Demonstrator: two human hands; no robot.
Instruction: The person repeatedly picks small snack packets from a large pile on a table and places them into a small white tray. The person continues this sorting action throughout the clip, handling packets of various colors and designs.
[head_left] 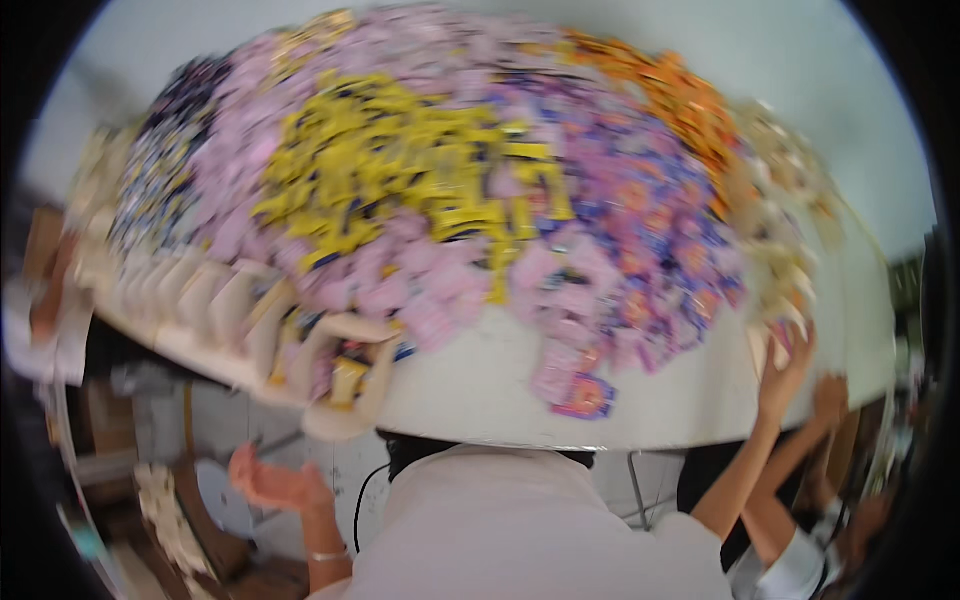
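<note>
My left hand (280,483) is off the table at the lower left, below the front edge. It is smeared a little, with fingers stretched out and apart and nothing seen in them. On the table's right side, my right hand (785,375) has its fingers closed round a cream paper box (757,348), and a bit of pink shows by the fingertips. More cream boxes (780,265) lie heaped beyond it. Nearest my left hand on the table stands an open cream box (345,415) with a yellow packet (347,382) and other packets inside.
Piles of yellow packets (370,160), pink packets (430,285), purple packets (650,210) and orange packets (680,95) cover much of the white table (480,395). Filled cream boxes (200,300) line the left edge. Another person's hand (830,398) is close to my right forearm.
</note>
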